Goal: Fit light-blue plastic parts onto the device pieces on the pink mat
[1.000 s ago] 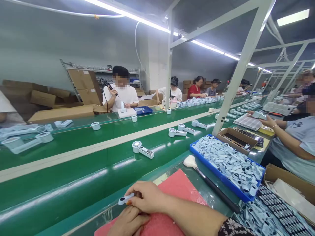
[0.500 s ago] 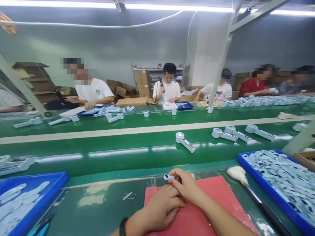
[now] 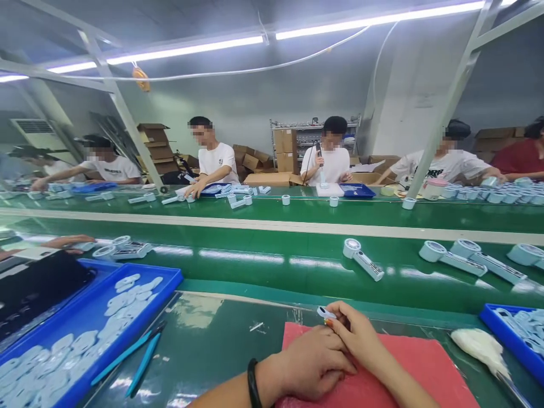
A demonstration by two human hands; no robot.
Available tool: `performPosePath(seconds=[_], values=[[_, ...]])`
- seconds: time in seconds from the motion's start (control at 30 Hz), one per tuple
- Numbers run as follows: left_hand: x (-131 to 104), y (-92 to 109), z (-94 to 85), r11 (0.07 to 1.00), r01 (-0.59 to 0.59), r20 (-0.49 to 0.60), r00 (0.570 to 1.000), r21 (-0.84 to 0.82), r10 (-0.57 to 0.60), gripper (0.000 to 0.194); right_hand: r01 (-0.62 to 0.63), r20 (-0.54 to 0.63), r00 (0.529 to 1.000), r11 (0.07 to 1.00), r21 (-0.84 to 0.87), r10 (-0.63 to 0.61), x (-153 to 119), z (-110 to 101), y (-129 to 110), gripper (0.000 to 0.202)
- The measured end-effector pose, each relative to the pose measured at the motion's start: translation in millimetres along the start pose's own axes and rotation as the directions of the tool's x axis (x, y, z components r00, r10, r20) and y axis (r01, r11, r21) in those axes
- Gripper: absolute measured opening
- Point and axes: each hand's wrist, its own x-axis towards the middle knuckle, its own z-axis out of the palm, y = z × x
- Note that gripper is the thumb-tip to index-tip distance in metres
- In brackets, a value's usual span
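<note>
One pale-blue part (image 3: 324, 312) juts from the fingertips of a worker's right hand (image 3: 356, 333), the grip pinching it near the far edge of one red mat (image 3: 429, 368). The left hand (image 3: 313, 360) curls alongside, its grip's contents hidden; one teal-handled tool (image 3: 144, 363) lies on the bench (image 3: 212, 354).

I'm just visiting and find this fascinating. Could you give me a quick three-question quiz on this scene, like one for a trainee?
1. Which hand's grip pinches the small pale-blue part?
2. True or false: the teal-handled tool lies to the left of the mat.
3. What colour is that mat?
A) white
B) pinkish red
C) blue

Key:
1. The right hand's grip, between thumb and finger.
2. True; it lies near the left blue tray.
3. B
</note>
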Motion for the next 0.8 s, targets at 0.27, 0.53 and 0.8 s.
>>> performPosePath(seconds=[0.27, 0.53, 0.8], values=[[-0.6, 1.2, 1.0, 0.998, -0.006, 0.019, 1.000, 0.063, 0.005, 0.027, -0.003, 0.018, 1.000, 0.999, -0.037, 0.004, 0.5, 0.2, 14.0, 0.036], [0.8, -0.5, 2.7, 0.995, -0.047, 0.005, 0.999, 0.090, 0.046, 0.029, 0.015, 0.023, 1.000, 0.998, -0.064, -0.014, 0.1, -0.6, 23.7, 0.037], [2.8, 0.5, -0.9, 0.991, -0.051, 0.049, 0.998, 0.124, 0.045, 0.030, 0.016, -0.002, 1.000, 0.997, -0.082, -0.016, -1.6, -1.2, 21.8, 0.038]])
